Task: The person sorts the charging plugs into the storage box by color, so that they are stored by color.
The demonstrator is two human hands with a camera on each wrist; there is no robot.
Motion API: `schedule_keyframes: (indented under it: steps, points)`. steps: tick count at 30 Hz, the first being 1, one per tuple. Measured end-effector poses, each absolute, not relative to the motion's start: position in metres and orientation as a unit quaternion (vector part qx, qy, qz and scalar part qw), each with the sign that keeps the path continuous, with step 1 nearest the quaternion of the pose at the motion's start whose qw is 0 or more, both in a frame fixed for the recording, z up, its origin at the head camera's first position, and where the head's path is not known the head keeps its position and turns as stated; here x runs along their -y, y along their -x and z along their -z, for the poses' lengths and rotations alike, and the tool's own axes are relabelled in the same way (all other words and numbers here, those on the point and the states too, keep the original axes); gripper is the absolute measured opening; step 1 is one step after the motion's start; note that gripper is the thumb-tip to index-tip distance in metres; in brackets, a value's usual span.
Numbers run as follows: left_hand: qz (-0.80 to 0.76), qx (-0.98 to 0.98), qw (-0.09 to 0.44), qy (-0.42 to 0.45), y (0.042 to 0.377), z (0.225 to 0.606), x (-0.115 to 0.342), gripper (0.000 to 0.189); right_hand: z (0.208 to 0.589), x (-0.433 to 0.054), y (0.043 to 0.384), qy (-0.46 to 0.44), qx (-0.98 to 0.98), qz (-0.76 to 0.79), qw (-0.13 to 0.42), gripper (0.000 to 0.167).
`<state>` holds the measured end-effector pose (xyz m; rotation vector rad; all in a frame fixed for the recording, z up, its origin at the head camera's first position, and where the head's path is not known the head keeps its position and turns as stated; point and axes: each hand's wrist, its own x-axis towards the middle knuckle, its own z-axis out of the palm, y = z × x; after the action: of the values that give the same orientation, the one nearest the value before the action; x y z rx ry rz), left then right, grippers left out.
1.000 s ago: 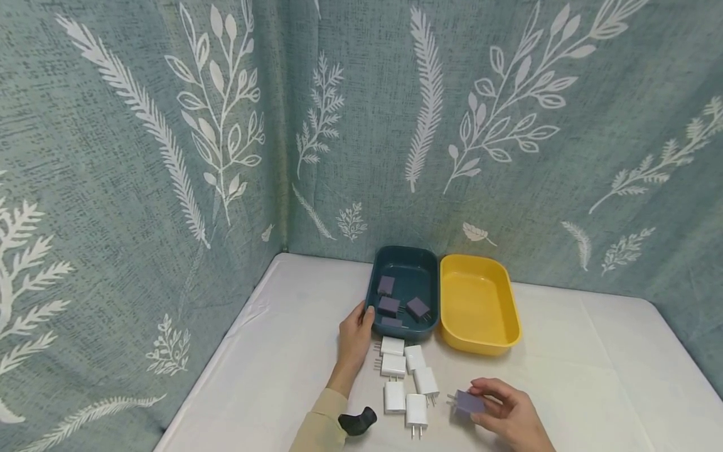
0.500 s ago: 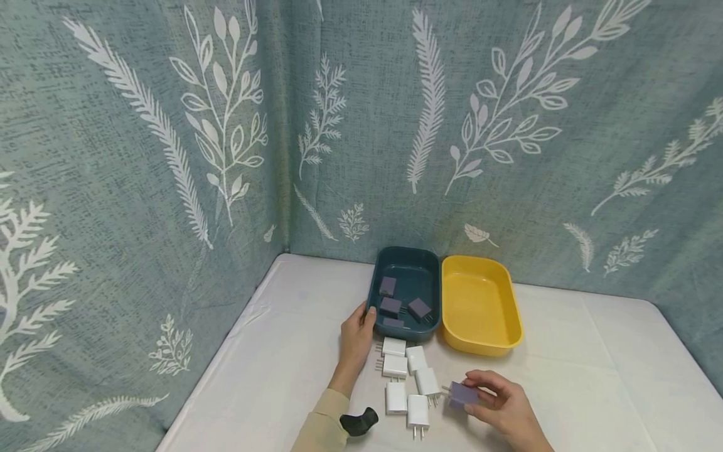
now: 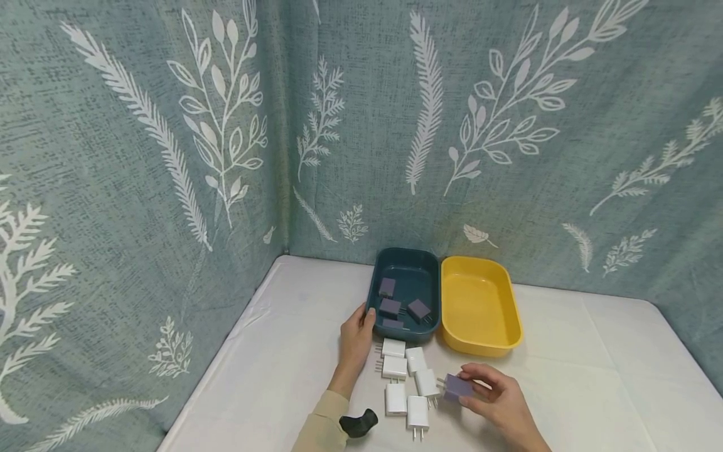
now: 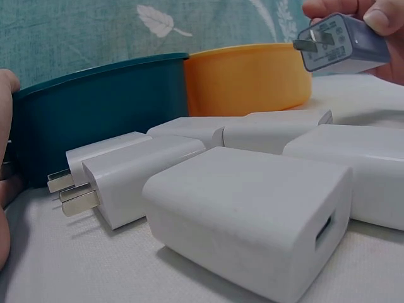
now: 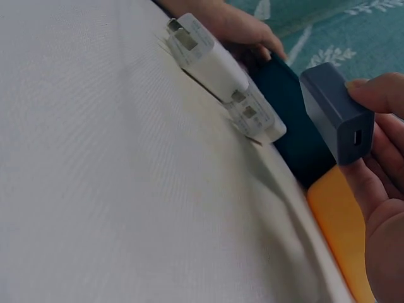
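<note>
Thumb and fingers of my right hand (image 3: pixel 497 398) pinch a purple charger plug (image 3: pixel 458 388) by its sides, prongs toward the left. It is held up over the table, just right of the loose white charger plugs (image 3: pixel 426 383). In the right wrist view the port end of this purple plug (image 5: pixel 338 113) faces the camera. My left hand (image 3: pixel 354 339) holds the near left corner of a dark teal bin (image 3: pixel 408 250), thumb at its rim. Several purple plugs (image 3: pixel 418 311) lie in that bin.
A yellow bin (image 3: pixel 480 301) stands against the teal bin's right side, with nothing in it. Several white plugs lie close together in front of the teal bin, one white plug (image 4: pixel 246 214) large before the left wrist camera. A patterned curtain (image 3: pixel 361 125) hangs behind the white table (image 3: pixel 576 364).
My right hand has carried the purple plug left and slightly away from me, toward the white plugs. My left hand has stayed on the teal bin.
</note>
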<state>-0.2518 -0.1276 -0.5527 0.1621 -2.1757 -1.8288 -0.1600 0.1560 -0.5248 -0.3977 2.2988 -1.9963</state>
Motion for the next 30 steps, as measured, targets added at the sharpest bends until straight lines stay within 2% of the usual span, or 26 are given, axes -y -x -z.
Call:
schedule_keyframes:
  steps: [11, 21, 30]
  points:
    - [0.625, 0.763, 0.158, -0.047, 0.251, 0.554, 0.127, 0.048, 0.524, -0.149, 0.166, 0.159, -0.73, 0.665, 0.005, 0.052]
    - [0.631, 0.76, 0.146, -0.055, 0.251, 0.553, 0.127, 0.049, 0.521, -0.143, 0.17, 0.155, -0.72, 0.676, -0.011, 0.051]
    - [0.635, 0.757, 0.144, -0.058, 0.251, 0.551, 0.126, 0.049, 0.52, -0.135, 0.174, 0.144, -0.719, 0.679, -0.008, 0.05]
